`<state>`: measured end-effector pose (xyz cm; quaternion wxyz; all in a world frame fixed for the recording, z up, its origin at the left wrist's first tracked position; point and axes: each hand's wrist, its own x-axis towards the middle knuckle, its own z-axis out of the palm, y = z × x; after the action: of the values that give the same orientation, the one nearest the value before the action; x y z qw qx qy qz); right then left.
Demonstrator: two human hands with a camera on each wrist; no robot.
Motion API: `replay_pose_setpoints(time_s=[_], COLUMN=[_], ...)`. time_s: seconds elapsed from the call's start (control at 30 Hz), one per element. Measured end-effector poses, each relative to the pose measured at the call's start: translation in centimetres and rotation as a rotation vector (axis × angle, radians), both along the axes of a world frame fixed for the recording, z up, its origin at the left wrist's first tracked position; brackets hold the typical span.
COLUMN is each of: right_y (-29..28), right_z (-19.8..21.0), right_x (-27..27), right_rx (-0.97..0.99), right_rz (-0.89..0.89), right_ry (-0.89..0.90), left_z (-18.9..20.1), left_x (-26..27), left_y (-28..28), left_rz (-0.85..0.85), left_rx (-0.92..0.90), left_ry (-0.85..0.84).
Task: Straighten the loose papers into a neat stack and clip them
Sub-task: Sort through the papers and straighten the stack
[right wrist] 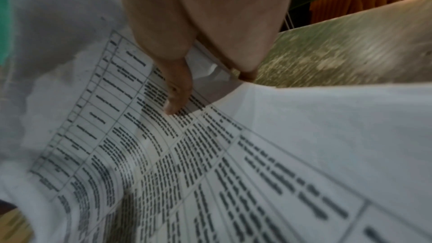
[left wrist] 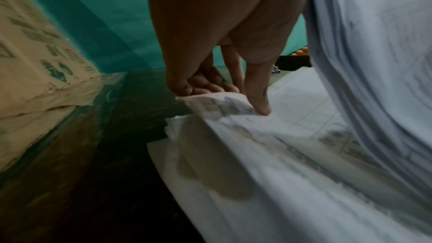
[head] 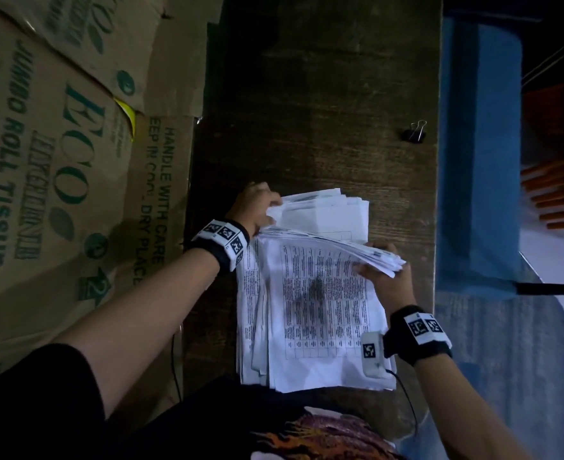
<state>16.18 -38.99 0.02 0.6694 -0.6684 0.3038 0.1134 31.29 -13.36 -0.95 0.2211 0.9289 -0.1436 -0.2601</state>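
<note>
A thick, uneven pile of printed papers (head: 313, 293) lies on the dark wooden table (head: 323, 94), its far end lifted and fanned. My left hand (head: 257, 207) pinches the far left corner of the lower sheets (left wrist: 224, 104) between thumb and fingers. My right hand (head: 383, 270) grips the raised far right corner of the upper bundle, thumb on the printed top sheet (right wrist: 177, 103), fingers underneath. A black binder clip (head: 415, 132) lies apart on the table, far right near the edge.
Cardboard boxes (head: 58, 144) printed with green text line the table's left side. The table's right edge (head: 438, 194) drops to a blue floor (head: 479, 161). Orange sticks (head: 552, 194) lie at far right. A cable (head: 406, 400) runs from my right wrist.
</note>
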Motion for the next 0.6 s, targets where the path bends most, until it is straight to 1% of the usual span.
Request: replay_pose_setpoints(time_s=[0.13,0.2,0.3,0.37,0.5,0.57,0.6], right_y=[0.4,0.6,0.8,1.1,1.7,1.9,1.8], right_z=[-0.3,0.0,0.2,0.3,1.3,1.8,1.8], right_x=[0.1,0.2,0.7,1.1,1.9,2.2,2.2], right_rx=[-0.064,-0.076,-0.081,-0.100,-0.130,-0.110,-0.098], right_rz=[0.025,0.025,0.055,0.063,-0.003,-0.023,-0.035], right_ry=[-0.037,-0.056,-0.069,-0.059,-0.046,-0.082,-0.101], left_z=[0.2,0.4,1.2,2.1,4.4,5.3,5.3], left_x=[-0.7,-1.0,-1.2,-1.2,-1.4,-1.7,-2.0], left_y=[0.5,0.9,1.3,1.5,1.4,1.5,1.8], left_rz=[0.026,0.073,0.108,0.134,0.213,0.219,0.254], left_rx=[-0.125,-0.191,-0.256,-0.345,-0.558,-0.628,-0.666], left_ry=[-0.031,-0.013,0.059,0.125,0.190,0.210,0.222])
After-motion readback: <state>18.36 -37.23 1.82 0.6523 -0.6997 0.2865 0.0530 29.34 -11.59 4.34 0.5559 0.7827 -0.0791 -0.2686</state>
